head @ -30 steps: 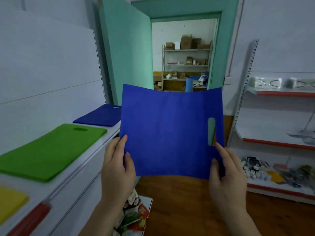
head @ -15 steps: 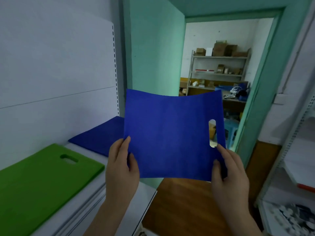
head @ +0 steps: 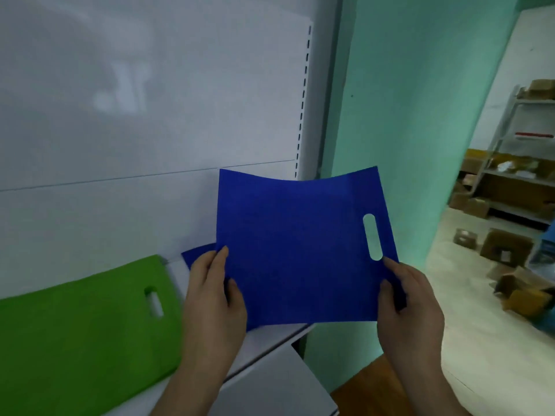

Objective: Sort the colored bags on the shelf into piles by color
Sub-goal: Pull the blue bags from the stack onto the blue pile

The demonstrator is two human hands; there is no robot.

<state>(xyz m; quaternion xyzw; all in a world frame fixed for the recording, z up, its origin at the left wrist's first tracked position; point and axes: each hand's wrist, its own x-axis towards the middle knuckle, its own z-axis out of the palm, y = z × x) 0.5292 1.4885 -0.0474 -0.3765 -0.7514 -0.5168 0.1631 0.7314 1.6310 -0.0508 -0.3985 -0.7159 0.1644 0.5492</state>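
A white metal shelf stands against a pale panel wall, beside a mint-green door. On it lies a flat green fabric bag — and a blue pile peeks out behind. The left hand and right hand each pinch a lower corner of a flat blue fabric bag, held upright above the shelf edge.

Left hand and right hand raised side by side — each grip a thumb-and-finger pinch.
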